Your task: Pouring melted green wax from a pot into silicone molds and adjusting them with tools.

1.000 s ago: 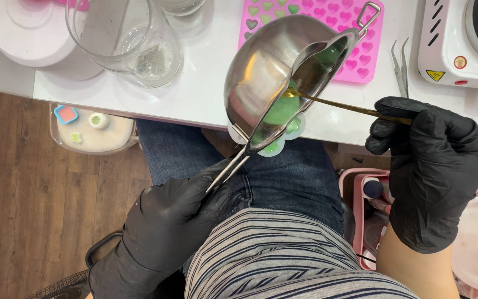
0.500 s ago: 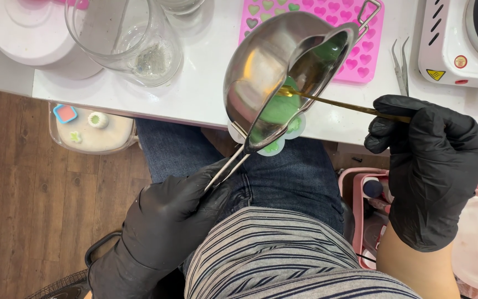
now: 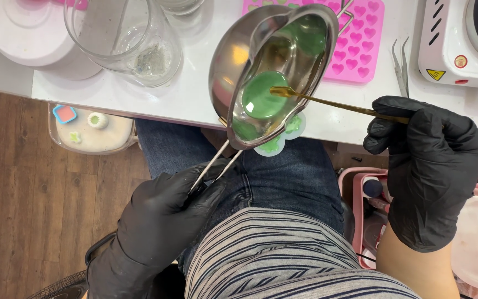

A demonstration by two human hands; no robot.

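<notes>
Steel melting pot [image 3: 250, 61], holding green liquid, hangs tilted over the white desk [image 3: 189, 99] edge above a small green-filled mould [image 3: 275, 145]. Left hand [image 3: 164, 213] grips its wire handle; right hand [image 3: 430, 166] is closed around a gold stirring stick [image 3: 333, 103] dipped in the liquid.

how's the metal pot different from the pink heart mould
The metal pot is shiny steel, a single deep bowl with a wire handle, held tilted in the left hand; the pink heart mould is matte, flat, with many small cavities, lying on the white table. The pot holds green liquid; the mould's visible hearts look empty.
</notes>
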